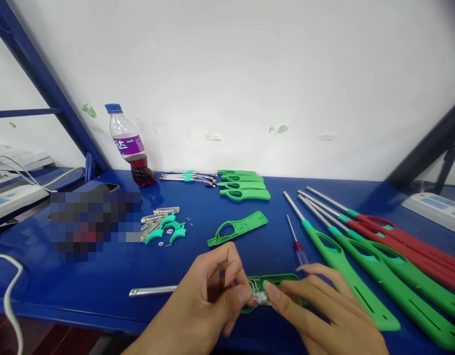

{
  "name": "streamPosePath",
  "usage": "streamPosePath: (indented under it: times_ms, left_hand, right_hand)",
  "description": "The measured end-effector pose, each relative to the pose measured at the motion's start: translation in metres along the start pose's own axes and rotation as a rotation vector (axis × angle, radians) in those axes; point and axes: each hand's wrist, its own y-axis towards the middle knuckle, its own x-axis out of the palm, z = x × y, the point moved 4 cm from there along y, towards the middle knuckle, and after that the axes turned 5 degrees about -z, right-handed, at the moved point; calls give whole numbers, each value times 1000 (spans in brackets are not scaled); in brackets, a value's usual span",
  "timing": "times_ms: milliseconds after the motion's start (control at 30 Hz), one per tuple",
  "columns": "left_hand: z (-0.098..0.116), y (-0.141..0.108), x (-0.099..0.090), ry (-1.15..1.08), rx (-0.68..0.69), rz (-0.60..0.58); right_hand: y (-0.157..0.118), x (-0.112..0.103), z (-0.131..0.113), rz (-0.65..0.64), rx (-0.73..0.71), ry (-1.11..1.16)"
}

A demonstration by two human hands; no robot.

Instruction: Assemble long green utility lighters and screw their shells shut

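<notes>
At the front of the bench, a green lighter half-shell [292, 277] lies under my hands. A small translucent lighter part [261, 297] with thin wires sits over the shell. My left hand [216, 291] is closed in a pinch at its left end. The thumb and fingers of my right hand [320, 308] press on its right end. My fingers hide much of the part and the shell. A silver metal tube [153, 291] sticks out left from behind my left hand. Further back lies another green half-shell [242, 228], inner side up.
Whole green lighters [348, 266] and red lighters [408, 246] lie to the right, near a screwdriver [297, 244]. Teal triggers [175, 231] and clear tanks [161, 217] are at left. Green shells [244, 194], metal rods [179, 176] and a drink bottle [129, 148] stand along the wall.
</notes>
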Motion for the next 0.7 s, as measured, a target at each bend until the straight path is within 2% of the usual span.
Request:
streamPosePath:
  times_ms: [167,333,467,533,600,700]
  left_hand:
    - [-4,0,-2,16,-14,0]
    - [-9,1,-4,-16,-17,-17]
    - [-4,-1,-2,42,-14,-27]
    - [0,-2,-1,157,16,-10]
    - [2,-1,-3,340,97,66]
    - [0,1,-4,736,320,193]
  right_hand:
    - [3,0,3,-42,-9,-11]
    - [16,-6,-2,20,7,-11]
    - [14,-7,-6,61,5,2]
    - [9,-7,-7,101,60,49]
    - [4,-6,-4,145,188,113]
    - [-2,-4,1,178,381,155]
